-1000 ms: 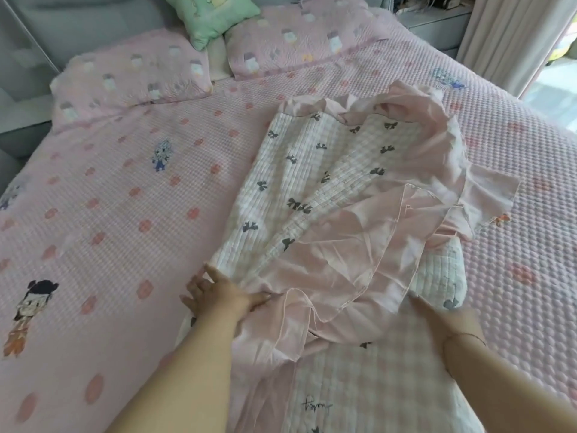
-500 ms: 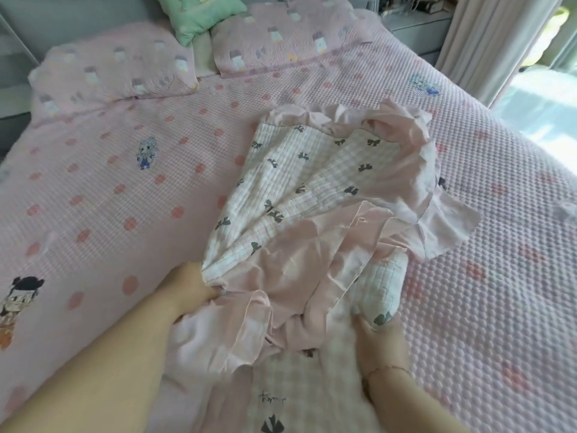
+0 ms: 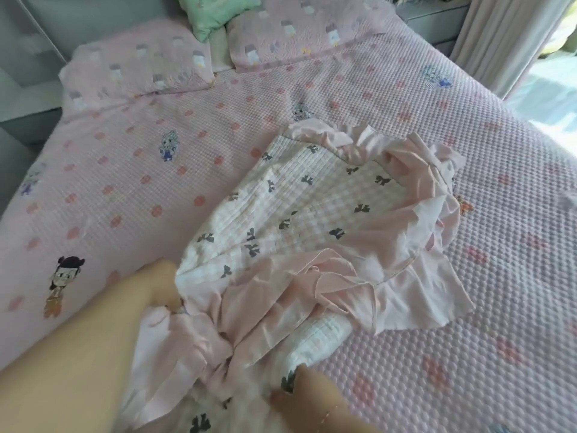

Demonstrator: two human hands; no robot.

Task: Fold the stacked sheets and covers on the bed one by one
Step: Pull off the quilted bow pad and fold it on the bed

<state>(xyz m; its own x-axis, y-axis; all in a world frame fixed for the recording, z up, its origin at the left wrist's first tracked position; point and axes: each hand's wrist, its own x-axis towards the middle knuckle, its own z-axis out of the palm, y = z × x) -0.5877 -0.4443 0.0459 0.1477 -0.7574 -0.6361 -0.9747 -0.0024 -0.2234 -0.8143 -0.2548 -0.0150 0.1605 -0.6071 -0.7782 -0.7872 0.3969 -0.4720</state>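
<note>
Nearest the person, the right hand (image 3: pixel 315 392) presses down on the near corner of the checked cover (image 3: pixel 299 210), its fingers on the cloth by a dark bow print; whether they curl around the edge cannot be told, since the hand is partly out of view. Just to its left, the left hand (image 3: pixel 159 285) grips the bunched near edge where the quilted white-and-pink cloth meets its pink ruffle (image 3: pixel 274 310), fingers tucked into the folds. Between the hands the ruffle lies crumpled and doubled over itself. Beyond them the cover spreads away in a loose fan across the pink bedspread (image 3: pixel 131 189), its far ruffle turned up. Farther still sit two pink pillows (image 3: pixel 137 70) and a green cushion (image 3: pixel 215 10). The likely trouble is a crooked fold: with the frill bunched beneath, any fold made now could trap lumps, and pulling from one hand alone could drag the far edge askew or slide the whole piece off line.
</note>
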